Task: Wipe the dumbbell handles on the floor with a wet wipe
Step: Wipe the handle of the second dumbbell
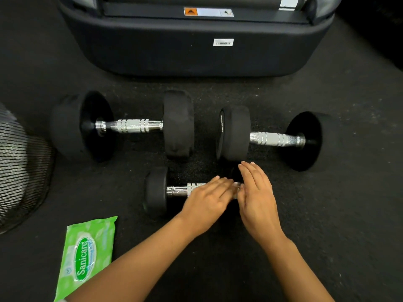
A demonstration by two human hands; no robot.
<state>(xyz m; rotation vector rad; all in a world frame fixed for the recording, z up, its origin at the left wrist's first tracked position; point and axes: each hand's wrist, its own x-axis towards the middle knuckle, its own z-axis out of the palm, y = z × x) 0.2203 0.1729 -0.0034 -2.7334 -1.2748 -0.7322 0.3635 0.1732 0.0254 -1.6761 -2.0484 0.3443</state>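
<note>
Small dumbbell (pixel 157 190) on the floor (pixel 327 236), nearest; left hand (pixel 207 199) lies flat over its chrome handle (pixel 181 190), fingers straight; right hand (pixel 257 197) beside it, fingers straight, covering the right end; wet wipe pack (pixel 87 256) lower left; two bigger dumbbells (pixel 122 125) (pixel 270 138) behind.

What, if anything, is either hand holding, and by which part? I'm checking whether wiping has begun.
Nothing is plainly held. The left hand and right hand lie with straight fingers over the nearest dumbbell's handle; no wipe shows.
</note>
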